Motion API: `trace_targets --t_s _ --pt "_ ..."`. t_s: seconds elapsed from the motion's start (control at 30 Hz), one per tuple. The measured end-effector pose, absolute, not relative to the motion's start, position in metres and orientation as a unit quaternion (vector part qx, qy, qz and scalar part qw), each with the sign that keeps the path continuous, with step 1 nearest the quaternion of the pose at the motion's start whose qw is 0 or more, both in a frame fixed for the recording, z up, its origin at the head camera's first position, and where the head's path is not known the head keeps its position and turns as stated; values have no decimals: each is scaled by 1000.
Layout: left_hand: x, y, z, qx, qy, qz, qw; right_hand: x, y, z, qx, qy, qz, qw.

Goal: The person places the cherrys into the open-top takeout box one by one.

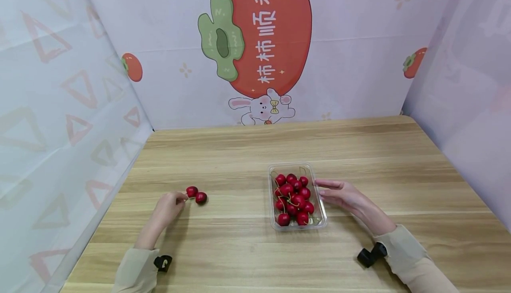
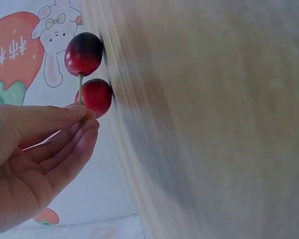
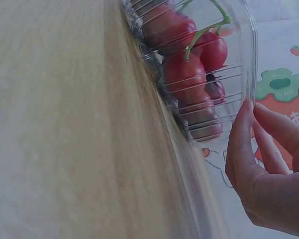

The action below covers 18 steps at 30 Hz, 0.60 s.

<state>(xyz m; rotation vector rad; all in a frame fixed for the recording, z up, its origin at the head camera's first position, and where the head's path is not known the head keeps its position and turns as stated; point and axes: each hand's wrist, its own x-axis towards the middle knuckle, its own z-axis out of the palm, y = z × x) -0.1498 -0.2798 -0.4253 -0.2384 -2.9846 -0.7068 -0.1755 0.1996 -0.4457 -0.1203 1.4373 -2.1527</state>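
Two dark red cherries lie together on the left part of the table. My left hand [image 1: 168,208] pinches the green stem [image 2: 80,90] of the farther cherry [image 2: 83,54] between thumb and fingertips. The other cherry [image 2: 96,96] is right beside it, partly behind the fingertips in the left wrist view. Near the middle of the table sits a clear plastic tray [image 1: 272,164] with several stemmed cherries [image 1: 297,200] inside. At its right side my right hand [image 1: 348,197] pinches the rim with its fingertips; the ribbed wall [image 3: 231,107] shows in the right wrist view.
The wooden table [image 1: 239,257] carries the tray and the loose cherries. Printed cloth [image 1: 351,84] hangs behind its back edge, and more cloth stands along both sides. A black band piece [image 1: 163,263] is on the left sleeve, another [image 1: 372,255] on the right.
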Motion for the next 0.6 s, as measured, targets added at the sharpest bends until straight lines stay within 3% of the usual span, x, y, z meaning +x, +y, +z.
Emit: trace_targets --t_s 0.6 --pt "-151 -266 -416 -77 -960 -264 57 -175 199 -445 -34 538 -798 271"
